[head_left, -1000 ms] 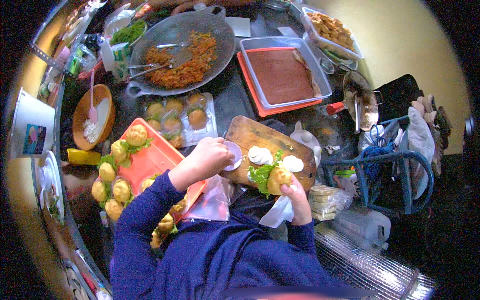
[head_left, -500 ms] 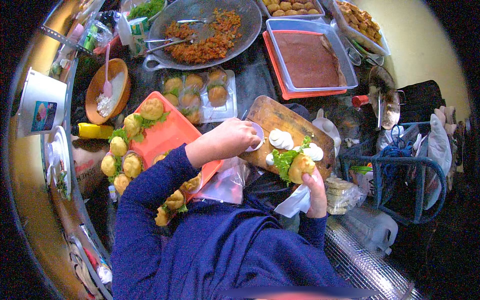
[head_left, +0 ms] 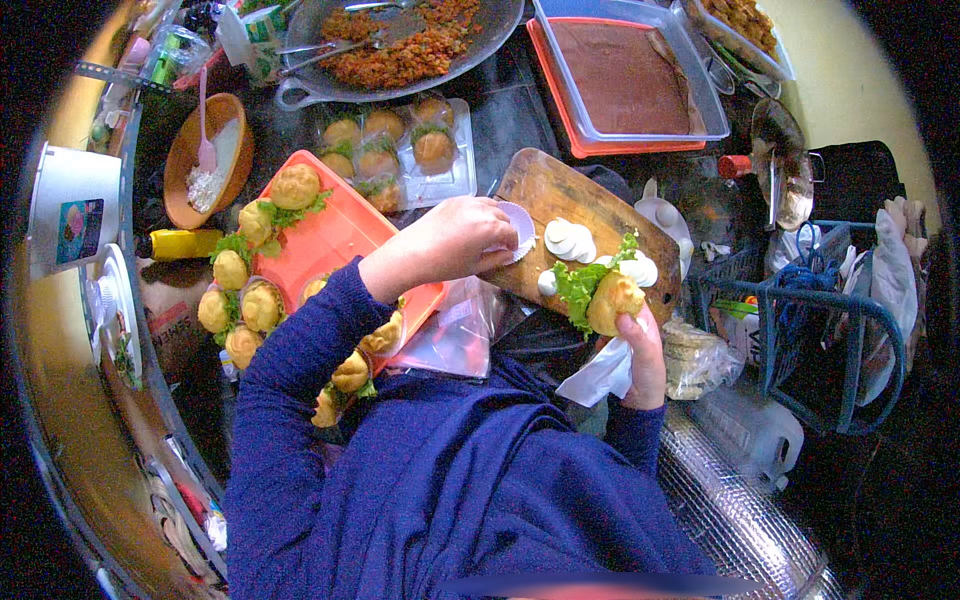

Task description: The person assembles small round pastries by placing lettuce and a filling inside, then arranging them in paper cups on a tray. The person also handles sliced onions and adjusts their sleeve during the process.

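My left hand point(head_left: 440, 243) pinches a pale paper baking cup point(head_left: 523, 232) over the left end of a worn wooden cutting board point(head_left: 535, 185). In my right hand point(head_left: 643, 365) is a golden bun point(head_left: 613, 303), with frilly green lettuce point(head_left: 576, 292) sticking out of its left side. A white paper napkin point(head_left: 597, 376) hangs below the bun, held in the same hand. White egg slices point(head_left: 568, 240) lie on the board between my hands, some partly hidden behind the lettuce. Left of my forearm, an orange tray point(head_left: 345, 235) carries several lettuce-filled buns point(head_left: 297, 187).
A clear pack of buns point(head_left: 433, 150) sits beyond the tray. Farther back are a wide pan point(head_left: 490, 60) of orange-brown filling and a box point(head_left: 620, 85) of flat brown food. A wooden bowl point(head_left: 178, 192) stands left; a blue basket point(head_left: 835, 300) is at right.
The view has tilted, so everything sits higher in the picture. The paper cup in my left hand shows more of its inside. My right hand still holds the bun and napkin.
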